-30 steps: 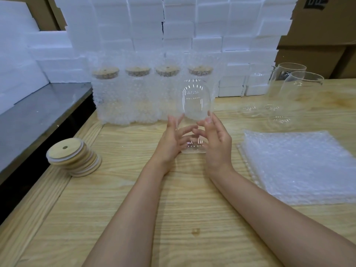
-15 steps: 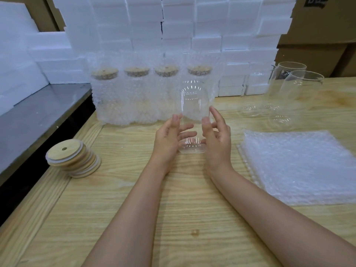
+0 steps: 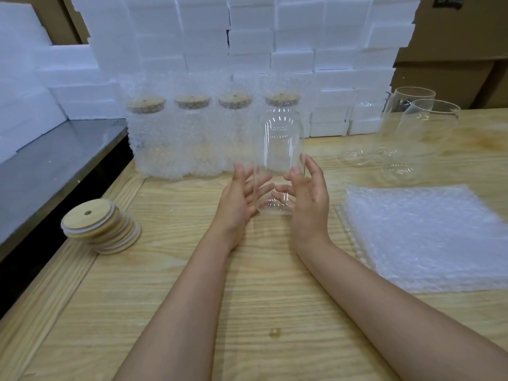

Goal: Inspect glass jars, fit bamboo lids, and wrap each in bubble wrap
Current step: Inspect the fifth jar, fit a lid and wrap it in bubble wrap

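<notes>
A clear glass jar (image 3: 280,144) stands between my two hands at the middle of the wooden table (image 3: 247,312). My left hand (image 3: 239,199) touches its lower left side with spread, nearly straight fingers. My right hand (image 3: 310,199) touches the lower right side the same way, fingers loosely spread. The jar has no lid. A leaning stack of round bamboo lids (image 3: 96,224) lies at the left. A pile of bubble wrap sheets (image 3: 426,237) lies at the right. Several jars wrapped in bubble wrap (image 3: 192,138), lids on, stand in a row behind.
Two bare glass jars (image 3: 428,127) stand at the back right. White foam blocks (image 3: 247,37) are stacked along the back, with cardboard boxes (image 3: 453,64) to their right. A dark metal surface (image 3: 55,160) runs along the table's left edge.
My fingers have spread and shifted along the jar's lower sides, as if turning it. The jar stays in about the same place.
</notes>
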Tool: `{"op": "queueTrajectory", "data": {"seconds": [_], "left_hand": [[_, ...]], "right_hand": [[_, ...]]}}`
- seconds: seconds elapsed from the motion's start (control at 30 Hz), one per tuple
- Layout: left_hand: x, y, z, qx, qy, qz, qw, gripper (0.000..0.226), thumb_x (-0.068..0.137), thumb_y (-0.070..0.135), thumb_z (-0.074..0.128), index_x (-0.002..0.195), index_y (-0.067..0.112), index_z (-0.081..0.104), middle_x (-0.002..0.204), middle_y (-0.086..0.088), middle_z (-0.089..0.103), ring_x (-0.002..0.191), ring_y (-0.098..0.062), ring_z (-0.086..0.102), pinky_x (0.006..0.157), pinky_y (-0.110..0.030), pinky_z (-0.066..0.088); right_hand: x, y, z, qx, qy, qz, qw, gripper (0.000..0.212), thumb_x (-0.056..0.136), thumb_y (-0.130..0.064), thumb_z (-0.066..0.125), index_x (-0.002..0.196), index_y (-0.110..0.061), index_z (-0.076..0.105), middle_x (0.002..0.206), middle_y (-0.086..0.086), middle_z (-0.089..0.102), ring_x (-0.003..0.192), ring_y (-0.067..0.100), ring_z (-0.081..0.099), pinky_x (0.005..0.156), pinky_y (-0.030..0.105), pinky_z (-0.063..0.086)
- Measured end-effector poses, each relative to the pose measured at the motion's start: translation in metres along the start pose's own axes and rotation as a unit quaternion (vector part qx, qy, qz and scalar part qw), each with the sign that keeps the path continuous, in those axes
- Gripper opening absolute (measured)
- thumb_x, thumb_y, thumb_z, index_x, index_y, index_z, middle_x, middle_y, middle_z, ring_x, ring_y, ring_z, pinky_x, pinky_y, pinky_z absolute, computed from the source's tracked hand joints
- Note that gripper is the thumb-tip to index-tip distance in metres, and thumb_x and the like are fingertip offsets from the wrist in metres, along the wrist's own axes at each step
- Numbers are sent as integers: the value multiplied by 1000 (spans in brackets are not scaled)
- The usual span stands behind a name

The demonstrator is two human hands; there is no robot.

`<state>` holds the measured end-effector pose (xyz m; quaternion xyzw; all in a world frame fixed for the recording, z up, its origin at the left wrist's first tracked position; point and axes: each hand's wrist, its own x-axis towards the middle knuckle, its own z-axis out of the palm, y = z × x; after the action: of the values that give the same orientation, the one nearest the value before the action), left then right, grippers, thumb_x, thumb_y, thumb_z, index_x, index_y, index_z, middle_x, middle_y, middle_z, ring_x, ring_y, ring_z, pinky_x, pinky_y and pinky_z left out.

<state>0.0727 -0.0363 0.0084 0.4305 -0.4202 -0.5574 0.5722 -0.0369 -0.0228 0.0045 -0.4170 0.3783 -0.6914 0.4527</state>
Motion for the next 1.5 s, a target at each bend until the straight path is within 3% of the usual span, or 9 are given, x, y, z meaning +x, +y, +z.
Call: {"op": "queueTrajectory", "data": {"seconds": [0.3, 0.43, 0.6, 0.73, 0.9, 1.03, 1.13, 1.33, 1.5], "left_hand": [[-5, -1, 1, -9, -25, 1, 1000, 44, 93, 44, 45, 122, 14, 59, 119, -6, 69, 116, -17, 62, 98, -42, 51], [-6, -1, 3, -18, -21, 16, 1000, 48, 77, 51, 51, 112, 20, 62, 110, 2, 72, 107, -18, 68, 95, -46, 52], [-6, 0, 5, -24, 12, 64, 998, 52, 75, 47, 56, 116, 16, 61, 117, -6, 69, 95, -16, 71, 81, -38, 58], [-6, 0, 1, -13, 30, 98, 995, 63, 69, 39, 66, 123, 9, 60, 100, 2, 72, 92, -15, 71, 65, -25, 58], [-5, 0, 3, 8, 33, 120, 992, 47, 72, 43, 60, 110, 16, 59, 95, 8, 71, 84, -5, 70, 64, -23, 58], [-1, -2, 4, -11, 16, 72, 997, 31, 89, 44, 49, 107, 20, 57, 102, 2, 72, 87, -10, 70, 67, -20, 57], [-2, -1, 5, -17, -1, 49, 999, 45, 79, 53, 49, 109, 22, 59, 95, 3, 74, 82, -9, 70, 69, -20, 57], [-8, 2, 7, -27, 10, 55, 998, 51, 75, 50, 54, 112, 17, 63, 118, -14, 68, 106, -27, 66, 90, -41, 53], [-6, 0, 7, -30, 33, 92, 995, 31, 88, 34, 54, 106, 11, 64, 96, -6, 73, 78, -8, 71, 70, -19, 57]], "right_hand": [[1, -1, -2, 6, -3, 40, 999, 37, 99, -33, 48, 136, -29, 51, 93, -1, 66, 85, 13, 63, 73, 24, 53], [2, -1, -1, -51, 9, 23, 998, 42, 84, -51, 51, 125, -44, 54, 121, 1, 60, 92, 4, 53, 89, 28, 49], [1, -4, 1, -68, 33, -32, 997, 30, 76, -53, 60, 104, -45, 52, 106, 7, 56, 94, 23, 57, 90, 43, 52], [-2, 0, 2, -92, -15, -41, 995, 61, 65, -48, 77, 112, -38, 40, 122, 9, 46, 99, 18, 53, 72, 13, 48], [1, 2, 0, -30, -8, -3, 1000, 55, 67, -39, 78, 109, -33, 44, 112, 4, 49, 96, 23, 60, 77, 33, 54], [4, 3, 0, 63, 0, 62, 996, 63, 56, -50, 74, 109, -24, 52, 111, 6, 57, 93, 18, 62, 77, 34, 54], [4, 4, -2, 92, -20, 77, 993, 46, 67, -42, 71, 105, -20, 57, 102, 2, 62, 90, 21, 62, 80, 41, 52], [5, 2, -2, 119, -34, 89, 988, 29, 76, -37, 61, 95, -15, 64, 73, -6, 70, 71, 16, 65, 71, 40, 53], [2, 0, -1, 51, -26, 75, 996, 28, 76, -46, 59, 93, -28, 71, 87, -6, 70, 86, 18, 62, 80, 44, 50]]}}
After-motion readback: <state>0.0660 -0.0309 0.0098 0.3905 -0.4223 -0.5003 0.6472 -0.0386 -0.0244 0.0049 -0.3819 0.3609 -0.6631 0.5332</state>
